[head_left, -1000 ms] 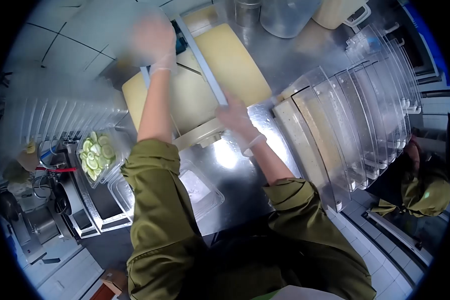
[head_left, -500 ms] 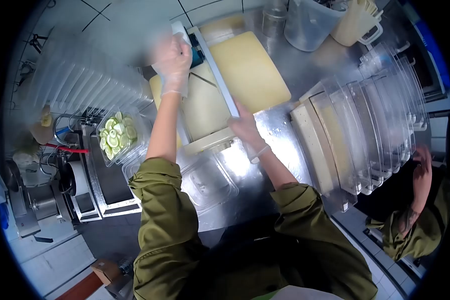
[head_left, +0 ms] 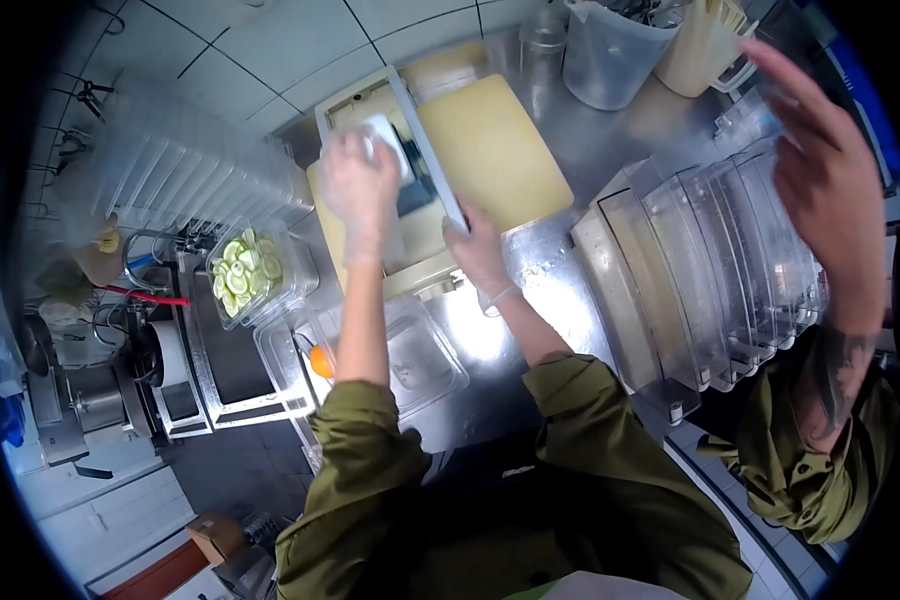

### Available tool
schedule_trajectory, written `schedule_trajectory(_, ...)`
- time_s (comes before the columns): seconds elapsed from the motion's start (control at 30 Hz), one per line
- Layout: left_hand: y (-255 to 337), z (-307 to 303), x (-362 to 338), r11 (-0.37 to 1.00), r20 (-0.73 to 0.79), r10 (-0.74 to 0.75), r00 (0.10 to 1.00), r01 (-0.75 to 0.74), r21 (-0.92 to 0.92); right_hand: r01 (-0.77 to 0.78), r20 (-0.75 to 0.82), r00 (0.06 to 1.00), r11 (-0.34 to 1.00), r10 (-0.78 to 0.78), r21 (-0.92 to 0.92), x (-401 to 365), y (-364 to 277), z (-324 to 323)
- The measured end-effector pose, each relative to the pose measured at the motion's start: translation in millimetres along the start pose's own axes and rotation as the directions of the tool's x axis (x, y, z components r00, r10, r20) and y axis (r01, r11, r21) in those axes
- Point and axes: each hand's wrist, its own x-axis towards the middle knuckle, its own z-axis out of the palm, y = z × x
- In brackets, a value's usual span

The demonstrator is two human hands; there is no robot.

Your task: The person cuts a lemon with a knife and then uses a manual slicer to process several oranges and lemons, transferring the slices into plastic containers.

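Lying at left in clear container (head_left: 273,301) were green slices (head_left: 243,270). Left hand (head_left: 360,182), gloved and slightly blurred, gripped white pusher (head_left: 389,146) upon slicer (head_left: 431,153), which lay over yellow board (head_left: 505,150). Right hand (head_left: 478,245) was closed around slicer's rail, near lower end. Farther right stood clear bins (head_left: 710,260); co-worker's hand (head_left: 830,190) was raised, index finger extended.

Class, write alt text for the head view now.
Gloved left hand on the white holder of a slicer, right hand gripping its frame over a yellow board; green slices in a clear tub; a co-worker's raised hand.
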Motion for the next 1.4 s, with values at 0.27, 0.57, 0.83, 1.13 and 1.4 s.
schedule_trajectory(0.27,20.2,-7.6,-20.3,0.997,-0.119,-0.05,0.992,0.057,0.055,0.044,-0.09,0.995,0.999,-0.044,-0.004,5.1,23.3,10.0)
schedule_trajectory(0.57,6.3,10.2,-18.0,0.997,-0.165,-0.026,0.986,0.037,0.061,0.026,-0.025,0.999,1.0,-0.026,-0.008,8.0,19.6,9.0)
schedule_trajectory(0.83,-9.3,21.4,-11.6,0.991,-0.126,0.126,0.984,-0.119,0.057,0.014,-0.145,0.989,0.986,-0.039,-0.167,1.0,12.2,8.6)
schedule_trajectory(1.13,-10.2,15.5,-20.0,0.983,-0.139,0.167,0.976,-0.154,0.103,0.036,-0.188,0.979,0.979,-0.075,-0.2,-0.6,10.5,11.0)
schedule_trajectory(1.4,-2.3,11.6,-20.2,0.989,-0.124,0.113,0.986,-0.099,0.113,-0.063,-0.185,0.982,0.989,0.038,-0.133,-4.7,-1.8,5.6)
